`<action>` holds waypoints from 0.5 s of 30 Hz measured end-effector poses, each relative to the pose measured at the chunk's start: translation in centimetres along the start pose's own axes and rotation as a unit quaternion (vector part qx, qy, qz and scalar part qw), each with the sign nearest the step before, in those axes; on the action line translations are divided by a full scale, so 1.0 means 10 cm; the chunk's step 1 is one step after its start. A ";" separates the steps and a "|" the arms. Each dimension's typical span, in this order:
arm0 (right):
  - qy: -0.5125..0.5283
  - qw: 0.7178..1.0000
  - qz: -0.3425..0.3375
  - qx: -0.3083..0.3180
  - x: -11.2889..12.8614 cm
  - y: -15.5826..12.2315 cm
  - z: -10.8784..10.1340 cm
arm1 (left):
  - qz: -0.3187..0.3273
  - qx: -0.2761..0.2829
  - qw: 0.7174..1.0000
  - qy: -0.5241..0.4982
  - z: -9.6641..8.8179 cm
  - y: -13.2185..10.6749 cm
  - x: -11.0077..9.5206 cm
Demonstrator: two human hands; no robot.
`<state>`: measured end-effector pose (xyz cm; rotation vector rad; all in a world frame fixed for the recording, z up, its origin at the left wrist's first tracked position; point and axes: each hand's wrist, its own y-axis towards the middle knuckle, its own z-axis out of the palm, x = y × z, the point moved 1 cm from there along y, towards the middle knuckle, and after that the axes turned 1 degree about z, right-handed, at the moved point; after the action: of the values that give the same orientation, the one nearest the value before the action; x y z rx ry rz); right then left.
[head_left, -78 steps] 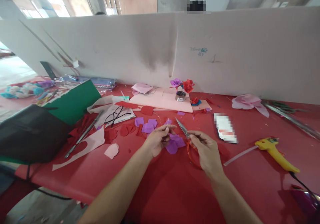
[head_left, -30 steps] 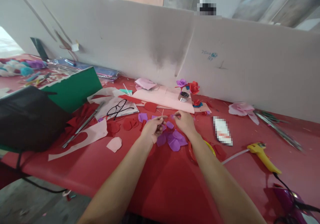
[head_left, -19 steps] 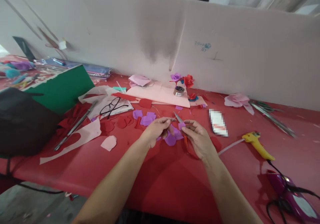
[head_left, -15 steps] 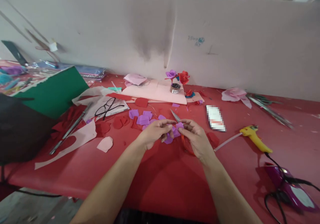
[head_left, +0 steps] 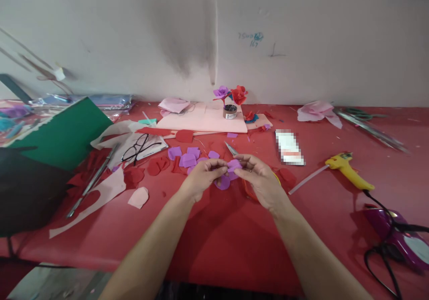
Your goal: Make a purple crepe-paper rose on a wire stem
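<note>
Between my left hand and my right hand is a purple paper petal, pinched by the fingertips of both. Other purple petals lie loose on the table just beyond and below my fingers. Partly under my right hand rests a pair of scissors, its blades pointing away and its orange handles mostly covered. Red paper petals are scattered to the left. Farther back, a purple paper flower and a red paper flower stand upright in a brown tape roll.
At right lie a yellow glue gun with its cord, a purple device and a phone. Eyeglasses, a metal rod and a green board occupy the left. Pink paper sheets sit near the wall.
The view has tilted down slightly. Both hands stay together in nearly the same place, and the purple petal between them now shows more of its surface.
</note>
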<state>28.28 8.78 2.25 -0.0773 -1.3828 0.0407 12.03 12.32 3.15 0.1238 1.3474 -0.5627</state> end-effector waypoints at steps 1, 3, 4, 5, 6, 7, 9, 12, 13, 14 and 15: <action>0.008 1.000 -0.001 -0.010 0.00 0.00 -0.01 | 0.000 0.001 1.000 0.003 0.00 0.00 0.00; 0.007 0.999 -0.011 -0.034 0.01 0.01 -0.02 | -0.002 -0.001 1.000 0.008 0.00 -0.01 0.00; 0.001 0.999 -0.018 -0.042 0.02 0.01 -0.03 | -0.004 -0.002 1.000 0.011 0.00 -0.01 0.00; -0.008 0.999 -0.022 -0.048 0.02 0.01 -0.03 | -0.007 -0.001 1.000 0.016 0.00 -0.01 0.00; -0.017 0.998 -0.024 -0.049 0.03 0.01 -0.03 | -0.009 -0.001 1.000 0.021 0.00 -0.02 0.00; -0.027 0.998 -0.024 -0.049 0.03 0.01 -0.04 | -0.010 0.001 1.000 0.026 0.01 -0.01 0.01; -0.044 0.998 -0.026 -0.046 0.04 0.01 -0.04 | -0.012 0.002 0.999 0.037 0.01 -0.01 0.02; -0.064 0.996 -0.037 -0.047 0.03 0.02 -0.05 | -0.012 -0.011 0.999 0.048 0.01 0.00 0.03; -0.070 0.996 -0.039 -0.049 0.03 0.02 -0.05 | -0.011 -0.015 0.998 0.053 0.00 0.01 0.03; -0.074 0.995 -0.041 -0.052 0.02 0.03 -0.05 | -0.009 -0.018 0.998 0.058 0.00 0.01 0.03; -0.077 0.995 -0.044 -0.054 0.02 0.03 -0.04 | -0.008 -0.020 0.998 0.063 0.00 0.00 0.03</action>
<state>28.72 9.11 2.32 -0.1055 -1.5407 -0.1043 12.09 12.28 2.89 0.1184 1.4828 -0.5476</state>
